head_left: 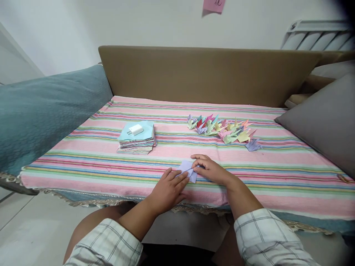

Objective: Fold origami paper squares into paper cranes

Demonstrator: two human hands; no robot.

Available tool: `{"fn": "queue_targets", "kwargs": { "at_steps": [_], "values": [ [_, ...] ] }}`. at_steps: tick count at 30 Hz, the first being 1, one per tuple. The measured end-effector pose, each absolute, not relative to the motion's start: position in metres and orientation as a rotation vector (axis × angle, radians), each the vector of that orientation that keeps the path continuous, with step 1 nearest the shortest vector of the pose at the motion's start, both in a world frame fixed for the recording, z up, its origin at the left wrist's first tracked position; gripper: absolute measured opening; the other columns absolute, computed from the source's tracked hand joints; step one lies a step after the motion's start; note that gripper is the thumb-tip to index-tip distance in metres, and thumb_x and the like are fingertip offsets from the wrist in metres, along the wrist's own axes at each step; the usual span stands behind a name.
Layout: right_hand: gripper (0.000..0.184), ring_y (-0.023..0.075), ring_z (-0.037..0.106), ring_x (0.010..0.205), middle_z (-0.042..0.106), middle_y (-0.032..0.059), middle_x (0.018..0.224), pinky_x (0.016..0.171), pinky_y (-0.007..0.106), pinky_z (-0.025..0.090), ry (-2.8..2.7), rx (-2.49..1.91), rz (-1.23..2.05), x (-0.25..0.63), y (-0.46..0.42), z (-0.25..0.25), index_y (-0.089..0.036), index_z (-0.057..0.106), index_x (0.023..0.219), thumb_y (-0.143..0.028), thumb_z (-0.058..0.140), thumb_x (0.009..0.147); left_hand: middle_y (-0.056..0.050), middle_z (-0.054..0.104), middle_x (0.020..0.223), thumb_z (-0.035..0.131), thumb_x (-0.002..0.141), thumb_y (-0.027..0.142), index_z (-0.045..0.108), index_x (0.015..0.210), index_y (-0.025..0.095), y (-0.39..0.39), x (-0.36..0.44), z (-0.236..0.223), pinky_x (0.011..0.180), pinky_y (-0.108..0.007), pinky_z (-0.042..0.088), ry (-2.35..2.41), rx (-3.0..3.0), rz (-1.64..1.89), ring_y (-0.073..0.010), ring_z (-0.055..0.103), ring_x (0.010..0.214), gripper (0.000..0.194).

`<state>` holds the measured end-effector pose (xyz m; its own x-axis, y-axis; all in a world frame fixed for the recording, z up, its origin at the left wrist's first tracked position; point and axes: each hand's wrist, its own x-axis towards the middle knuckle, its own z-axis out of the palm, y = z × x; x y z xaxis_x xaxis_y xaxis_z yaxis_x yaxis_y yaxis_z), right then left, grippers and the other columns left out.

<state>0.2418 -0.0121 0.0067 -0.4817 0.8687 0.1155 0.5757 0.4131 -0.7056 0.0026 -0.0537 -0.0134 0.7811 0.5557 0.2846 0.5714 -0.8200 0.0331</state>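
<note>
Left hand (169, 187) spread flat, right hand (211, 170) pinching creased lilac paper (186, 166), near striped cloth's (111, 190) front edge

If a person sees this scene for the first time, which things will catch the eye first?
Probably the colorful cluster of folded paper pieces, lying on the striped cloth beyond the right hand. Next may come the stack of paper to its left, topped by a white plug adapter, and the lilac paper under both hands.
</note>
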Motion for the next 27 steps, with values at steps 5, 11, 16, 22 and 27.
{"fn": "queue_targets", "kwargs": {
  "at_steps": [5,11,16,22,27],
  "values": [
    [0.016,0.0238,0.038,0.127,0.048,0.0094,0.13,0.103,0.042,0.032,-2.189,-1.282,0.814,0.242,-0.011,0.007,-0.021,0.065,0.085,-0.03,0.051,0.086,-0.007,0.049,0.137,0.05,0.087,0.044,0.045,0.131,0.02,-0.052,0.003,-0.012,0.107,-0.049,0.023,-0.925,-2.928,-0.452,-0.0262,0.042,0.124,0.05],
    [0.013,0.0245,0.038,0.125,0.049,0.0103,0.127,0.103,0.045,0.03,-2.201,-1.324,0.713,0.238,-0.012,0.006,-0.02,0.063,0.079,-0.027,0.053,0.083,-0.008,0.05,0.135,0.051,0.086,0.044,0.046,0.131,0.021,-0.053,0.003,-0.012,0.107,-0.05,0.023,-0.936,-2.929,-0.459,-0.026,0.043,0.123,0.05],
    [0.007,0.0247,0.043,0.119,0.052,0.0093,0.123,0.1,0.045,0.033,-2.179,-1.319,0.598,0.237,-0.01,-0.003,-0.02,0.062,0.075,-0.025,0.058,0.078,-0.008,0.04,0.144,0.056,0.083,0.039,0.047,0.129,0.021,-0.056,0.005,-0.005,0.107,-0.047,0.026,-0.977,-2.913,-0.423,-0.0263,0.042,0.122,0.05],
    [0.004,0.0244,0.046,0.115,0.056,0.0094,0.117,0.098,0.044,0.036,-2.133,-1.293,0.571,0.238,-0.011,-0.005,-0.02,0.061,0.077,-0.025,0.061,0.076,-0.008,0.043,0.141,0.059,0.081,0.038,0.046,0.128,0.02,-0.057,0.007,-0.005,0.106,-0.047,0.027,-0.991,-2.903,-0.396,-0.0272,0.044,0.12,0.052],
    [0.016,0.0242,0.043,0.121,0.052,0.0099,0.126,0.101,0.044,0.035,-2.144,-1.277,0.696,0.244,-0.014,0.001,-0.021,0.064,0.092,-0.027,0.062,0.077,-0.008,0.042,0.142,0.056,0.083,0.041,0.045,0.129,0.02,-0.058,0.007,-0.01,0.108,-0.049,0.025,-0.988,-2.867,-0.402,-0.0293,0.037,0.128,0.052]
  ]
}}
